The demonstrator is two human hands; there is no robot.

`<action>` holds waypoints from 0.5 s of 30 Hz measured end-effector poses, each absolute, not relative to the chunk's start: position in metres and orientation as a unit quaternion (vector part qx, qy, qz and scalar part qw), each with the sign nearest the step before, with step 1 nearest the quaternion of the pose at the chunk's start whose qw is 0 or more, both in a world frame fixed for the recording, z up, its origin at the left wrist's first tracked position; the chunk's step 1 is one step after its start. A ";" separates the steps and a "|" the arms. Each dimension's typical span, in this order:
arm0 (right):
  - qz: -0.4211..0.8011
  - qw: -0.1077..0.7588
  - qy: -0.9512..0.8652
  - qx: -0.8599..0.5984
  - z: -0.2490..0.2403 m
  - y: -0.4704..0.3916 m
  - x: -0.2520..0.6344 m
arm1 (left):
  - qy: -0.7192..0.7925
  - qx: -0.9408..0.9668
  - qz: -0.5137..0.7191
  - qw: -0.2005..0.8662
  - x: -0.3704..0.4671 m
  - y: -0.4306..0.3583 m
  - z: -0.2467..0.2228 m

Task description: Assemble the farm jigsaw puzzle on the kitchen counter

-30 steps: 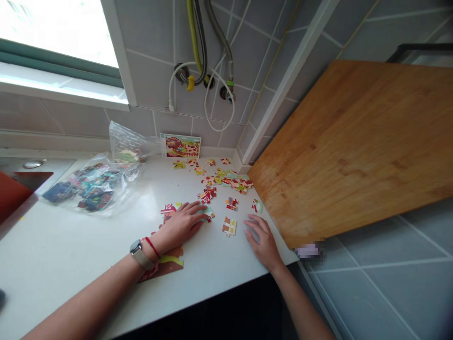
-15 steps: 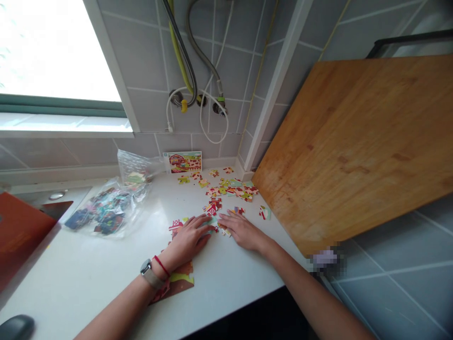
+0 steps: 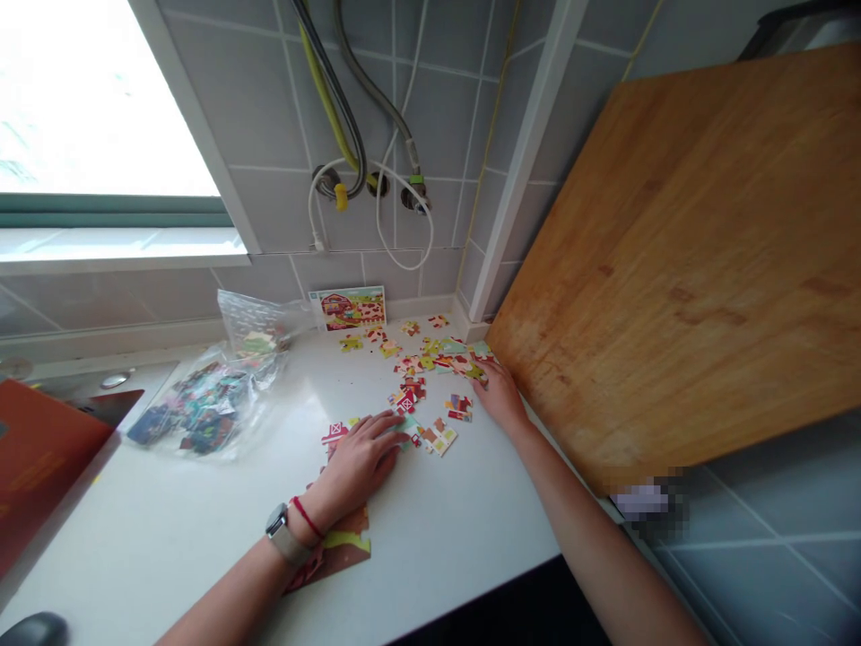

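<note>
My left hand [image 3: 367, 453] lies with fingers stretched over a partly joined jigsaw puzzle [image 3: 346, 547] on the white counter. Its fingertips touch pale green puzzle pieces [image 3: 407, 432]. Just beyond them sits a red barn piece [image 3: 404, 401]. My right hand [image 3: 501, 393] reaches to the right end of a heap of loose puzzle pieces [image 3: 444, 362], its fingers apart and touching pieces there. Whether a piece is under those fingers is hard to see. Between the hands lie a white-and-brown puzzle section [image 3: 439, 437] and a purple-and-red piece [image 3: 460, 408].
A picture card [image 3: 348, 309] leans on the back wall. Clear bags of puzzle pieces [image 3: 202, 404] lie at left, near an orange box [image 3: 47, 467]. A large wooden board [image 3: 679, 269] leans along the right side. Hoses and a white cable [image 3: 430, 238] hang on the tiles.
My right hand has left the white-and-brown section and moved away and rightward to the loose heap. It now covers where a separate piece lay near the board. My left hand stays in place.
</note>
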State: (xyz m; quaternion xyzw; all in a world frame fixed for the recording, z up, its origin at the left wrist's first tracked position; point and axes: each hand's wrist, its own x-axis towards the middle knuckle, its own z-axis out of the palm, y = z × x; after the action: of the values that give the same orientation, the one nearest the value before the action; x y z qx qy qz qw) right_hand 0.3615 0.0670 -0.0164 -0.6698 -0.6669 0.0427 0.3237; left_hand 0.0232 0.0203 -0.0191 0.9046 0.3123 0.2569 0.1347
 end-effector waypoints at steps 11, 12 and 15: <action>0.106 0.448 -0.643 -0.612 0.000 0.058 0.350 | 0.348 0.884 0.278 0.139 0.020 0.027 -0.025; 0.139 0.463 -0.653 -0.583 0.003 0.053 0.341 | 0.349 0.883 0.280 0.141 0.020 0.027 -0.024; 0.229 0.433 -0.739 -0.463 0.011 0.033 0.308 | 0.353 0.877 0.293 0.147 0.021 0.027 -0.021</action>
State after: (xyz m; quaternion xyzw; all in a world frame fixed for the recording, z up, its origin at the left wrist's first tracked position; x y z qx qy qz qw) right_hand 0.3079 0.0335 0.0112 -0.4628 -0.7389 0.2293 0.4328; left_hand 0.0205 0.0275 -0.0215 0.8765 0.3527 0.2927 0.1471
